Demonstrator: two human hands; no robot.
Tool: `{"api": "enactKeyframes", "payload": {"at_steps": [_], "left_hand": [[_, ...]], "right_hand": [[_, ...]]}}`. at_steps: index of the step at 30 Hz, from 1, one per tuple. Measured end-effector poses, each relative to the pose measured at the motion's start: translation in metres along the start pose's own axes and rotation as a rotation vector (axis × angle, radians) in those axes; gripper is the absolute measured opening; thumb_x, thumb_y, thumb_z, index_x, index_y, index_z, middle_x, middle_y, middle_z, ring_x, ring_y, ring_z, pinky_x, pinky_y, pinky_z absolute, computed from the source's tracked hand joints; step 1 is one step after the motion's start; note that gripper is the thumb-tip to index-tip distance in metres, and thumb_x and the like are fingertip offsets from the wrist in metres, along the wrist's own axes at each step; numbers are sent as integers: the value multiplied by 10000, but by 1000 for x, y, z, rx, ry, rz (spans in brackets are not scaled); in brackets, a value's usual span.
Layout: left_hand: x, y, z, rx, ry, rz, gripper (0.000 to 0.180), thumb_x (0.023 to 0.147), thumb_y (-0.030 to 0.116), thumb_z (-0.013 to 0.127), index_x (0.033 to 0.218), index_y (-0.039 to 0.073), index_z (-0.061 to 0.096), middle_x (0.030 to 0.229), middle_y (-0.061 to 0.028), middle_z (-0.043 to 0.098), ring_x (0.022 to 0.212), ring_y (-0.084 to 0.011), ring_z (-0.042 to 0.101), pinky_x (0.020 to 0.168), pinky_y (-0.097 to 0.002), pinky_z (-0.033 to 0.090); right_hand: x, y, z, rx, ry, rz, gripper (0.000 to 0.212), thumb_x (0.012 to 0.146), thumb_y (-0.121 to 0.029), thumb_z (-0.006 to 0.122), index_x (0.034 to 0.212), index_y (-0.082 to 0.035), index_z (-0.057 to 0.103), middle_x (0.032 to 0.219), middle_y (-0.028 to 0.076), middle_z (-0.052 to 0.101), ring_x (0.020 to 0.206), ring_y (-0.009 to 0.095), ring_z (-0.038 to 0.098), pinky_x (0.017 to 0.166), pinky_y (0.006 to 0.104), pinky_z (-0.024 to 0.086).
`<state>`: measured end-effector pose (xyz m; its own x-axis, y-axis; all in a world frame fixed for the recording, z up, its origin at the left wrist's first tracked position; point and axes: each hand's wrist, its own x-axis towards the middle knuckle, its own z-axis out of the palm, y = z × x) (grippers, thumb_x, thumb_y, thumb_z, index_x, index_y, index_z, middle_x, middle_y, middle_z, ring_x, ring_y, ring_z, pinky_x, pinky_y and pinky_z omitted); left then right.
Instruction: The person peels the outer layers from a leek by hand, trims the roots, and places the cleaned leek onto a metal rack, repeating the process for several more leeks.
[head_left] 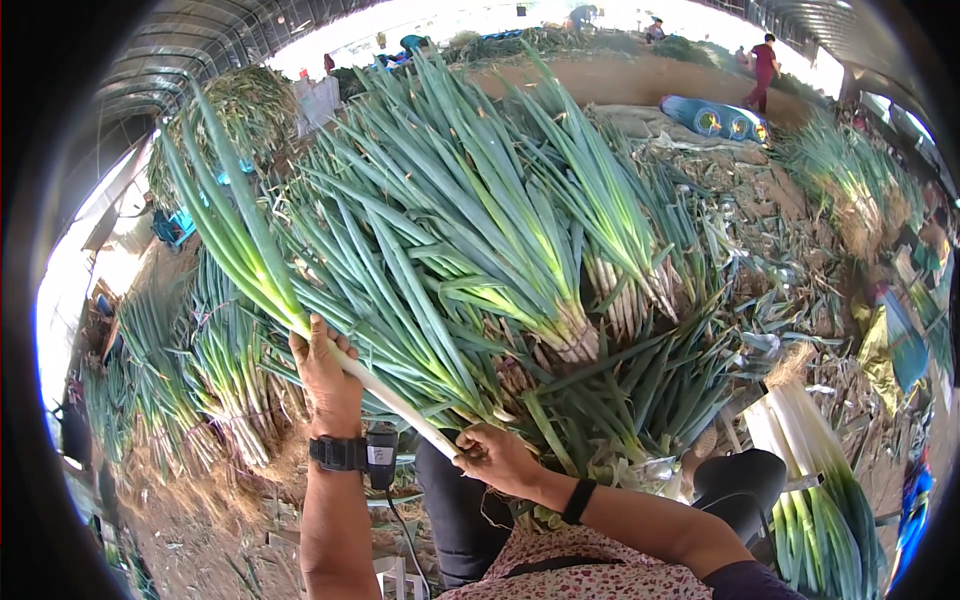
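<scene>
A single long green onion (392, 398) slants across in front of me, its green leaves up at the left and its white end low toward the middle. My left hand (325, 368) is wrapped round the stalk where green turns to white. At the lower white end, my right hand (492, 458) is closed on the stalk, its fingers bunched at the tip; the root end is mostly hidden by them. Just beyond my hands lies a big heap of green onions (450, 240), leaves pointing away from me.
Tied green onion bundles (240, 410) stand at the left. Peeled white green onions (800, 440) lie at the right, near my dark-clad knee (735, 485). Leaf scraps (770, 250) litter the ground. Blue rolls (710, 118) and a walking person in red (765, 72) are far right.
</scene>
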<state>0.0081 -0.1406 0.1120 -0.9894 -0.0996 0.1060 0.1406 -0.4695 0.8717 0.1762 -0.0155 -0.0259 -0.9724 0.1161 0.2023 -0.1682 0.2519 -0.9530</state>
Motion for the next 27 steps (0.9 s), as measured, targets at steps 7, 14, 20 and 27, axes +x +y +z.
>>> {"api": "enactKeyframes", "payload": {"at_steps": [7,14,20,27], "left_hand": [[-2,-11,16,-13,-30,122,174,841,179,611,924,133,466,681,20,431,544,-99,432,471,-252,375],[-5,-18,17,29,-24,122,177,854,185,589,994,141,490,649,33,425,512,-65,412,427,-211,331],[24,-25,7,0,56,51,229,833,168,605,1005,144,455,684,10,461,556,-111,460,454,-246,351],[27,-57,-15,19,30,-40,189,827,167,612,945,139,468,647,19,453,495,-94,436,409,-237,346]], "right_hand": [[8,-16,-4,-399,67,46,99,705,-149,635,745,-60,621,726,69,622,629,209,614,571,306,489],[12,2,3,-354,45,99,148,704,-165,600,784,-42,616,753,136,617,661,287,600,597,348,478],[-21,43,-6,1053,81,428,112,847,-72,534,943,-23,566,934,109,612,867,203,609,727,327,513],[-67,2,-51,-257,-708,227,240,862,-252,443,951,-54,546,824,152,620,724,259,616,657,364,470]]}}
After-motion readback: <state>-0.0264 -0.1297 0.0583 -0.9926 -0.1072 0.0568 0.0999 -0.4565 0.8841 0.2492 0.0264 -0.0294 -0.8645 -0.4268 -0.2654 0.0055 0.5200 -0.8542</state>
